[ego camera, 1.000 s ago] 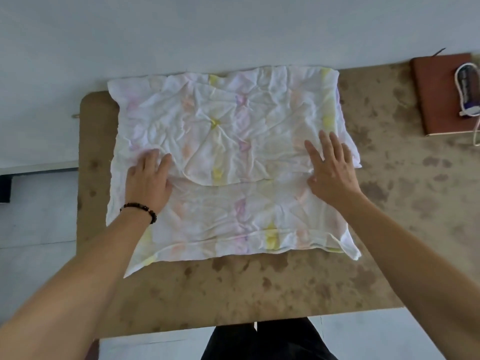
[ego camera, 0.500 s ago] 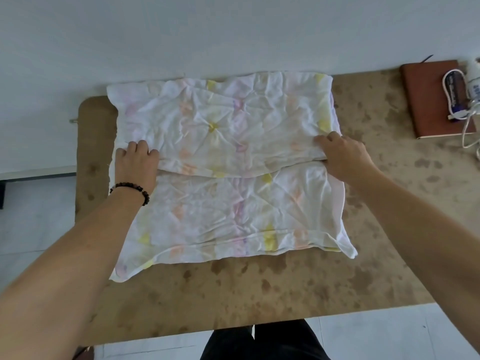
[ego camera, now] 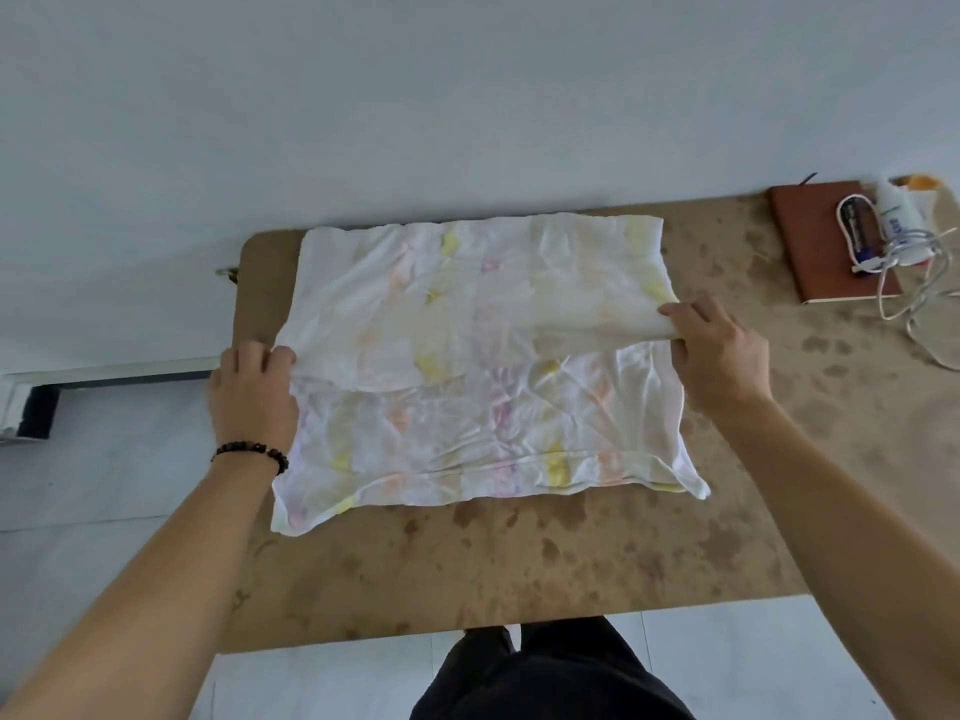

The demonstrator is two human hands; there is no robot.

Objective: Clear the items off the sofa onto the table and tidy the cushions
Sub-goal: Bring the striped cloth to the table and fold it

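Cloth: we saw the white tie-dyed cloth lying crumpled on the stained brown table, its far half folded over towards the near half
Left hand: the left hand, a beaded bracelet at its wrist, pinched the folded edge at the cloth's left side, fingers curled round it
Right hand: the right hand gripped the same edge at the right side; it held the edge a little off the layer beneath
Far right corner: we noted a brown notebook bearing a dark device wound with white cable; a white bottle lay just beside
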